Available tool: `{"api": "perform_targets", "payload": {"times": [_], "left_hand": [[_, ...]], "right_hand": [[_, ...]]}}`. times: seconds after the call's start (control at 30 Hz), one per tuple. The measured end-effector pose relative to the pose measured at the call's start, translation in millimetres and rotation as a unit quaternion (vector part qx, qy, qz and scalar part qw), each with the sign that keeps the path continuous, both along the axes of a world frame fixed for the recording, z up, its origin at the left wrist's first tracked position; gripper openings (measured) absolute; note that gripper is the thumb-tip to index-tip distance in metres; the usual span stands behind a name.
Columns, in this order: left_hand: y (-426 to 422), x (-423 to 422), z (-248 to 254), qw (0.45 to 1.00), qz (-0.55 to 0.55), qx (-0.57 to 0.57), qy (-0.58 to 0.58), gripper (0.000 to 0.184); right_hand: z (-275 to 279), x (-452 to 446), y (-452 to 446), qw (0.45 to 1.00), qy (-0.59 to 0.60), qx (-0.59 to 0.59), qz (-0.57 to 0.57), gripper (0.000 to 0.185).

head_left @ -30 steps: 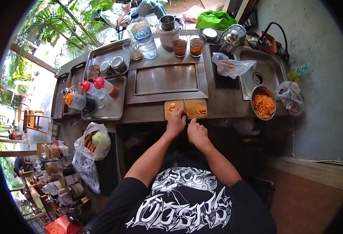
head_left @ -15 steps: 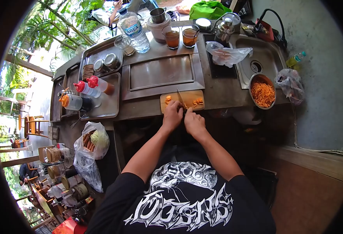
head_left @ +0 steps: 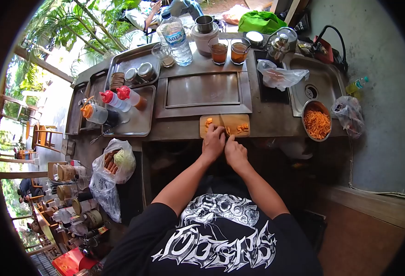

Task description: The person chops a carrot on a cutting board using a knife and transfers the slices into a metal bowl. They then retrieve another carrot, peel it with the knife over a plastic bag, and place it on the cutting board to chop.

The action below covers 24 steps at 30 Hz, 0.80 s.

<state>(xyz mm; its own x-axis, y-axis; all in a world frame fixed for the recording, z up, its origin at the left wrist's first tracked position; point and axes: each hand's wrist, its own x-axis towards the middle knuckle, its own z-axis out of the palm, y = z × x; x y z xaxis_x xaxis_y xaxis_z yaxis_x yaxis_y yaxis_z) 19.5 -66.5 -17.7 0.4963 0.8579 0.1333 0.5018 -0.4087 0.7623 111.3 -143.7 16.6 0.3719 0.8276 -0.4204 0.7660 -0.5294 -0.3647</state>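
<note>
Now our right hand clasps a slim metal knife; our left hand, hold unclear, curls over a tan wooden board.

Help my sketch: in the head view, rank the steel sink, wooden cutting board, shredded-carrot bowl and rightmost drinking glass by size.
Steel sink
Wooden cutting board, shredded-carrot bowl: too similar to rank
Rightmost drinking glass
</note>
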Motion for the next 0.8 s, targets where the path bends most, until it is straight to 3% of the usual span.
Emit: {"api": "perform_targets", "payload": {"times": [0.2,0.53,0.63,0.8], "left_hand": [[3.6,2.5,6.2,1.0,0.0,-0.016,0.018,0.017],[2.1,7.4,16.6,0.997,0.012,-0.032,0.062,0.016],[0.3,2.1,12.6,0.998,0.005,-0.027,0.057,0.016],[2.5,-11.1,16.2,0.999,-0.027,-0.006,0.041,0.017]], "right_hand": [[7.7,3.5,4.4,1.0,0.014,0.003,-0.008,0.035],[6.5,-1.3,-1.2,1.0,-0.003,0.015,0.0,0.022],[-11.0,-8.7,-2.0,0.998,0.022,0.044,-0.048,0.017],[-19.2,-1.6,2.6,0.997,0.006,0.064,-0.046,0.018]]}}
